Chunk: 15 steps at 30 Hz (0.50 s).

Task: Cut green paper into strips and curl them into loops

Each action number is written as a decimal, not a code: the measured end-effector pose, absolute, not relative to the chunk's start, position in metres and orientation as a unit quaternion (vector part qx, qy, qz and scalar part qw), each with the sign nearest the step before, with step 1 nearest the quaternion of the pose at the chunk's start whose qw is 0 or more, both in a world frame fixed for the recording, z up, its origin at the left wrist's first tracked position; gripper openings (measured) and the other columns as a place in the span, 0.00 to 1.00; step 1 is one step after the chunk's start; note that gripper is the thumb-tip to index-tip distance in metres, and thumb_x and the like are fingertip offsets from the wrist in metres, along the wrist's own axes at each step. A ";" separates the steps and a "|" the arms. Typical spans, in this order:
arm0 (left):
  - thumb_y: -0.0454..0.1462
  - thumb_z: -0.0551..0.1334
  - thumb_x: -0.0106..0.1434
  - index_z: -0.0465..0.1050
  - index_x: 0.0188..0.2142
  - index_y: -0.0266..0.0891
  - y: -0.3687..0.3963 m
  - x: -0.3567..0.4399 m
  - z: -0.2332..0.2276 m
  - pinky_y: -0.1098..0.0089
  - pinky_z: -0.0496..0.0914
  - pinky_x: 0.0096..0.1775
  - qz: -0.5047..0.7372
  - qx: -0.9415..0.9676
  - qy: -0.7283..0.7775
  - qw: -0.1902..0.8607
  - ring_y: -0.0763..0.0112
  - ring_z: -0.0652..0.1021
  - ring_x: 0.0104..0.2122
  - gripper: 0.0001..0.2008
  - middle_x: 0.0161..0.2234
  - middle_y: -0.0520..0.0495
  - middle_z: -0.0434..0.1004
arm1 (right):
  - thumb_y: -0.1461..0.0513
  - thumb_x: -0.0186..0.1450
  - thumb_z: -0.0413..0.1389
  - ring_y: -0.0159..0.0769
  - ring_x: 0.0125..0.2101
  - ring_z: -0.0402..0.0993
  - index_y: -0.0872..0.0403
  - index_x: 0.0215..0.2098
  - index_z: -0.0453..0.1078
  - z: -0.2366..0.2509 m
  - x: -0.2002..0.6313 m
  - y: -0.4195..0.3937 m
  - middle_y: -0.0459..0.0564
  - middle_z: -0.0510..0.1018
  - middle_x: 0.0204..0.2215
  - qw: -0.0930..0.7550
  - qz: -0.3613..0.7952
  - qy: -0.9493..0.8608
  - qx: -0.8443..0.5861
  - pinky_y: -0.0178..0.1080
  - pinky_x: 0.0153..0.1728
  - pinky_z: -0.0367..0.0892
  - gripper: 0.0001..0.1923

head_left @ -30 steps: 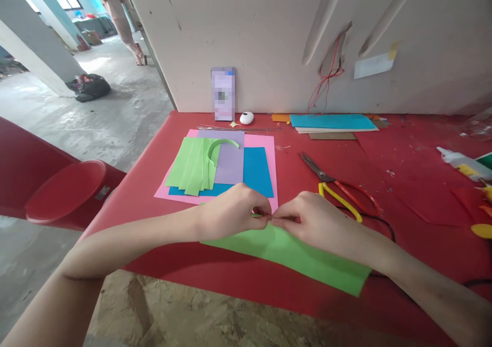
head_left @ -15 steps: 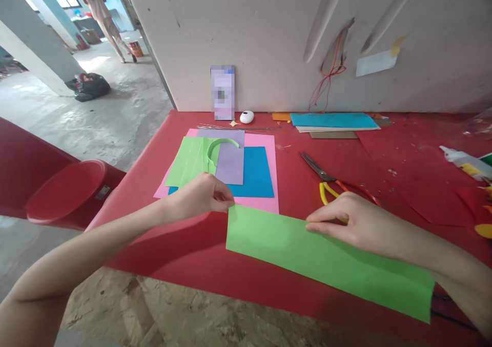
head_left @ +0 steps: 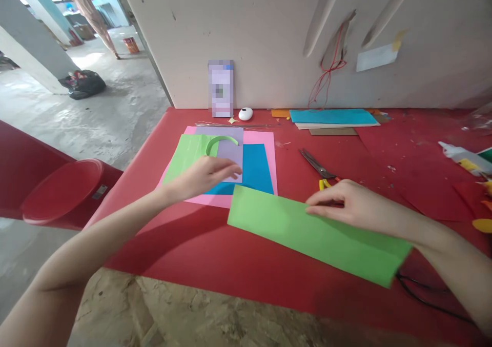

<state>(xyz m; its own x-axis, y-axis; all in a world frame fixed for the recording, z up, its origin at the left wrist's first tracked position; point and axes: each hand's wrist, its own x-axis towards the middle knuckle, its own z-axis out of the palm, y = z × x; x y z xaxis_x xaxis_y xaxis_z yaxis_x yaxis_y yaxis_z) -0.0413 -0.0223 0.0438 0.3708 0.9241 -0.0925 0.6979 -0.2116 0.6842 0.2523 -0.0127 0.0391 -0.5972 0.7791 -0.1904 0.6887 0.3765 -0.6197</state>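
Note:
A long green paper strip (head_left: 319, 234) hangs tilted above the front of the table, its top edge pinched in my right hand (head_left: 346, 201). My left hand (head_left: 209, 175) is apart from the strip, fingers stretched out and holding nothing, over a stack of coloured paper. That stack has a light green sheet (head_left: 179, 155), a purple sheet (head_left: 230, 157), a blue sheet (head_left: 257, 167) and a pink sheet (head_left: 271, 157) at the bottom. On top lies a curled green paper strip (head_left: 223, 141). Scissors (head_left: 317, 165) lie behind my right hand, their handles partly covered by it.
A phone (head_left: 221, 88) leans on the wall beside a small white case (head_left: 245, 114). Blue folded paper (head_left: 332, 116) lies at the back, a glue bottle (head_left: 463, 157) at the right. A red stool (head_left: 63, 190) stands left. A person (head_left: 90, 11) is far behind.
My left hand has let go of the green strip's corner and moved up, its fingers now extended. My right hand still holds the strip, which has swung and risen slightly.

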 end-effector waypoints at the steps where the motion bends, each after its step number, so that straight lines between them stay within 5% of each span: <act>1: 0.45 0.53 0.64 0.72 0.44 0.38 -0.021 -0.034 0.045 0.72 0.70 0.42 0.166 0.776 0.504 0.341 0.72 0.77 0.40 0.17 0.41 0.48 0.79 | 0.55 0.59 0.55 0.32 0.23 0.70 0.51 0.28 0.77 0.040 0.247 -0.009 0.45 0.77 0.22 0.053 0.356 -0.824 -0.438 0.34 0.23 0.62 0.11; 5: 0.41 0.61 0.58 0.76 0.37 0.36 -0.015 -0.005 0.041 0.74 0.67 0.32 0.111 0.817 0.480 0.301 0.73 0.75 0.30 0.12 0.32 0.48 0.80 | 0.59 0.57 0.55 0.37 0.36 0.75 0.54 0.39 0.74 0.040 0.220 0.004 0.49 0.80 0.36 0.067 0.424 -0.797 -0.425 0.35 0.35 0.67 0.13; 8: 0.37 0.61 0.57 0.77 0.29 0.36 -0.009 0.004 0.034 0.76 0.62 0.26 0.104 0.813 0.487 0.301 0.77 0.71 0.24 0.07 0.25 0.51 0.77 | 0.60 0.57 0.54 0.36 0.34 0.75 0.56 0.33 0.75 0.038 0.200 0.009 0.49 0.80 0.32 0.087 0.424 -0.793 -0.429 0.34 0.33 0.66 0.10; 15: 0.35 0.63 0.56 0.76 0.25 0.36 -0.012 -0.001 0.034 0.78 0.58 0.23 0.122 0.801 0.500 0.306 0.82 0.65 0.20 0.05 0.20 0.56 0.72 | 0.64 0.53 0.55 0.32 0.27 0.71 0.59 0.27 0.75 0.037 0.172 0.011 0.48 0.78 0.24 0.105 0.417 -0.792 -0.433 0.32 0.26 0.62 0.08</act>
